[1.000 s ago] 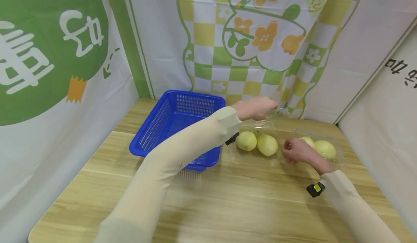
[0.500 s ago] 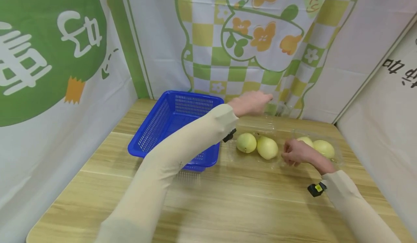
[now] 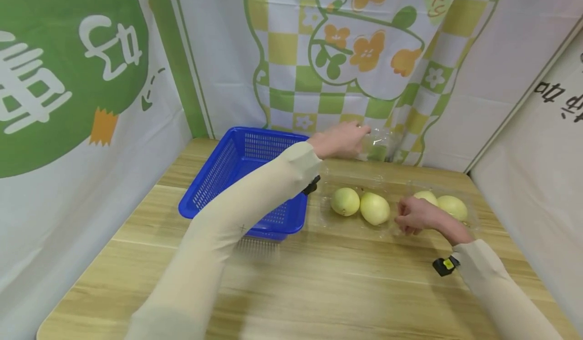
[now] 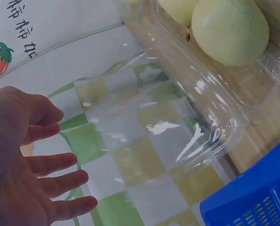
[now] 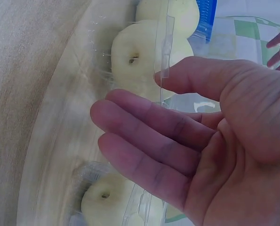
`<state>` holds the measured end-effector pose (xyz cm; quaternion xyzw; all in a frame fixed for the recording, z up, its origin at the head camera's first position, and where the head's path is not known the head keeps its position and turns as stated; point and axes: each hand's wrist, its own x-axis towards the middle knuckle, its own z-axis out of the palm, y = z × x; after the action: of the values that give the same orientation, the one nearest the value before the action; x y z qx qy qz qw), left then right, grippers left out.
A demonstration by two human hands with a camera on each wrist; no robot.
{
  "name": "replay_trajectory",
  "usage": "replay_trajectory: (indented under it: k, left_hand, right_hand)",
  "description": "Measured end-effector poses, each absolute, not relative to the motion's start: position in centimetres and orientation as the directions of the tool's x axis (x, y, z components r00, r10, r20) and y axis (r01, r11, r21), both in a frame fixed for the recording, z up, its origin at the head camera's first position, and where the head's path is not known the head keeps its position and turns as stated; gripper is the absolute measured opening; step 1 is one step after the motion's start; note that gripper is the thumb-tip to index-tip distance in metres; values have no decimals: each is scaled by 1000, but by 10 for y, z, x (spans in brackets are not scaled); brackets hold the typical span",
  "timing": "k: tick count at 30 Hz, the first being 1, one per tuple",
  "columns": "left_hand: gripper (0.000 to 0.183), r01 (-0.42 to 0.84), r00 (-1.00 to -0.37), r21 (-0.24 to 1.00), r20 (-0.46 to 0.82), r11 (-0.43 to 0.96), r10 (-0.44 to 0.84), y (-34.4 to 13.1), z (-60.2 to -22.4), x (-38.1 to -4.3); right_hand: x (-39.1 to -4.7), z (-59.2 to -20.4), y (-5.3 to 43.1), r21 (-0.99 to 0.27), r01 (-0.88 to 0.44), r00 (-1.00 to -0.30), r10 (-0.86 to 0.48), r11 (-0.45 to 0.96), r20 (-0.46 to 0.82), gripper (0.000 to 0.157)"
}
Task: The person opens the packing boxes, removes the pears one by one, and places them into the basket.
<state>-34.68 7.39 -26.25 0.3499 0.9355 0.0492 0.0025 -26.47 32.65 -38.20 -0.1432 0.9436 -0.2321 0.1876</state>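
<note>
My left hand (image 3: 342, 139) hovers at the back, beside the raised lid (image 4: 158, 127) of a clear plastic box. Its fingers are spread and hold nothing in the left wrist view. The open box (image 4: 245, 107) contains two pale yellow pears, one (image 3: 375, 209) nearer my right hand and one (image 3: 345, 201) nearer the basket. My right hand (image 3: 415, 214) is at the box's right rim. In the right wrist view its thumb touches the clear rim (image 5: 166, 52), the index finger is partly hidden, and the other fingers extend past it.
A blue plastic basket (image 3: 199, 213) stands left of the box on the wooden table (image 3: 319, 289). Close on the right is a second clear box (image 3: 474, 221) with pears, one (image 3: 453, 208) at its right end. Printed cloth (image 3: 296, 77) hangs behind.
My left hand has drawn left and slightly up, away from the lid, which now leans upright against the cloth. My right hand has stayed at the rim, and the pears remain where they were.
</note>
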Motion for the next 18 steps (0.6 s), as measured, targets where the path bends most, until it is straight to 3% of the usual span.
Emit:
replay_trajectory:
  k: [18]
  left_hand:
    - [46,676,-735,104,21,730,677,41,-256,-349]
  right_hand:
    - [-263,-381,327,-498,-156,-882,-348,853,-319,12]
